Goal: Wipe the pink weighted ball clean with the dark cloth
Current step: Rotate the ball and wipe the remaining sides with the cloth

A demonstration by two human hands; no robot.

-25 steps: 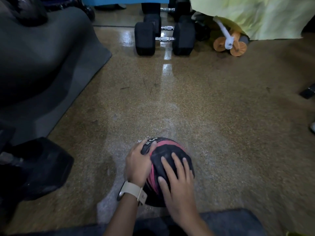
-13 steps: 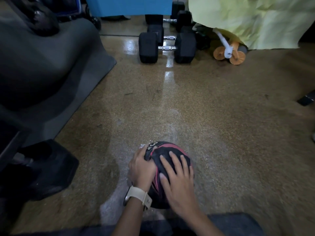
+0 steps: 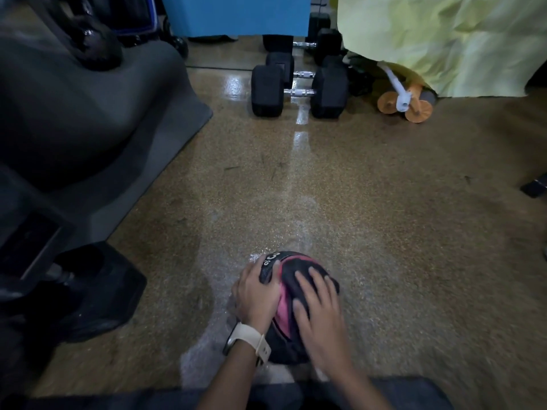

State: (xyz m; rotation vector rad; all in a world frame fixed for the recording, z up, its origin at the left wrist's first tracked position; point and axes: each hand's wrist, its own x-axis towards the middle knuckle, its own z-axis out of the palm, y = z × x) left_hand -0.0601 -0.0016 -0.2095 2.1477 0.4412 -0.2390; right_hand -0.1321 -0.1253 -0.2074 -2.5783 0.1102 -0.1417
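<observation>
Pink and black, the weighted ball (image 3: 284, 306) sits on the speckled floor (image 3: 384, 232) at 6 o'clock. The left hand (image 3: 257, 294) wraps its curled fingers round the ball's 9 o'clock side, with a pale watch (image 3: 247, 341) on the wrist. The right hand (image 3: 321, 318) lies flat with straight, spread fingers, pressing the dark cloth (image 3: 293, 266) onto the ball's top, and black dumbbells (image 3: 299, 91) stand far off at 12 o'clock.

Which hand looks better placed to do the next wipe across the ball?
The right hand: its straight fingers lie flat on the dark cloth atop the pink ball, while the left hand grips the ball's side.
</observation>
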